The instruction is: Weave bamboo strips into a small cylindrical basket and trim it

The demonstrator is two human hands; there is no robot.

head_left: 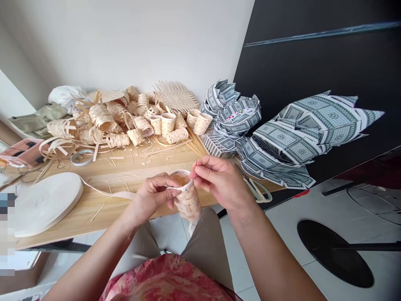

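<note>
A small woven cup-shaped basket (pixel 189 205) hangs over the table's front edge, above my knees, its mouth facing up. A white band runs along its rim. My left hand (pixel 153 192) pinches the left side of that rim between thumb and fingers. At the rim's right side, my right hand (pixel 216 177) has thumb and fingertips pressed together; what they hold is too small to make out. A dark curled mark or thread shows on the band between the hands. White tape (pixel 108 193) stretches from a large flat roll (pixel 50 200) towards my left hand.
Woven baskets (pixel 102 117) and loose strips pile up at the back left. A roll of sticky tape (pixel 82 157) lies nearer. Structures of folded playing cards (pixel 282 138) fill the right, with scissors (pixel 258 190) beside them. Thin wood splints (pixel 94 212) are scattered on the table (pixel 115 213).
</note>
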